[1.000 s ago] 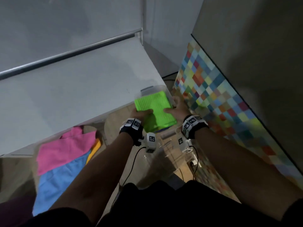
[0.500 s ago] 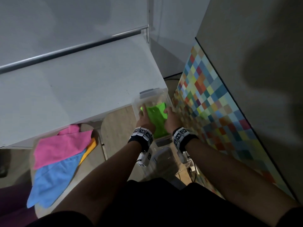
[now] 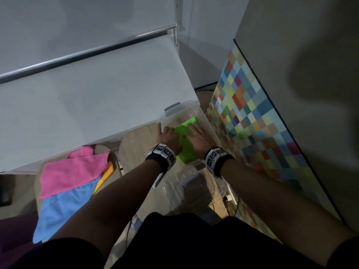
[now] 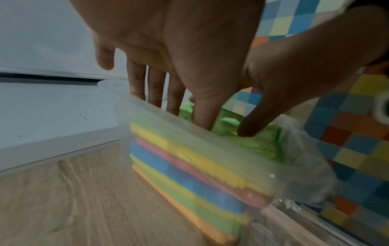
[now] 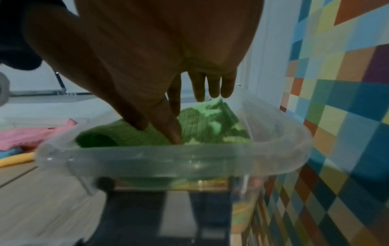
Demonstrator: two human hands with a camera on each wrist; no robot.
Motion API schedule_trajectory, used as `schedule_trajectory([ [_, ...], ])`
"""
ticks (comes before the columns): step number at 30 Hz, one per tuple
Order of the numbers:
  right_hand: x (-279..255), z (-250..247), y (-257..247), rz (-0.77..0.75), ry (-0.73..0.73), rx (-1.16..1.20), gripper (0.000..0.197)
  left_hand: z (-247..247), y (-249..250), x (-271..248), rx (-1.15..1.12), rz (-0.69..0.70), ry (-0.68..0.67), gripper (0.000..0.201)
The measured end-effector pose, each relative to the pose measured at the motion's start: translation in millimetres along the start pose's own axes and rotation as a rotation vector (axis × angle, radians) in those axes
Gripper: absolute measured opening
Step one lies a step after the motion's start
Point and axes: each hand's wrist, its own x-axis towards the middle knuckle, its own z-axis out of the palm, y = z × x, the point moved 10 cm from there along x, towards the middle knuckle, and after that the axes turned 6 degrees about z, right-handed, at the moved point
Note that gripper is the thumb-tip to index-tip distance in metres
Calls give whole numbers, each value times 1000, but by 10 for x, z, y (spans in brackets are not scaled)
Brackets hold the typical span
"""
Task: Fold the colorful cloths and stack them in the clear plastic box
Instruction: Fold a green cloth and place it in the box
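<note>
Lowered since a second ago: folded bright green cloth, then above the clear plastic box, now inside atop stacked folded cloths. Left hand and right hand, fingers straight, flat on it, gripping nothing. Best pressed evenly, corners tucked inside walls. Unfolded pink cloth and blue cloth waiting nearby.

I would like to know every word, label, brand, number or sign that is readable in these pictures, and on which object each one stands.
No readable words, brands or numbers in any view.
Black-and-white square marker patterns on the black wristband of the left hand: coded symbols, not text.
The same kind of markers on the black wristband of the right hand: not text.
Clear plastic box and folded green cloth: no label visible.
</note>
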Motion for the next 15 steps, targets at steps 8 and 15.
schedule_trajectory([
  [8,154,259,174,18,-127,-79,59,254,195,77,113,-35,-145,74],
  [15,225,279,221,52,-140,-226,54,240,311,41,112,-58,-185,53],
])
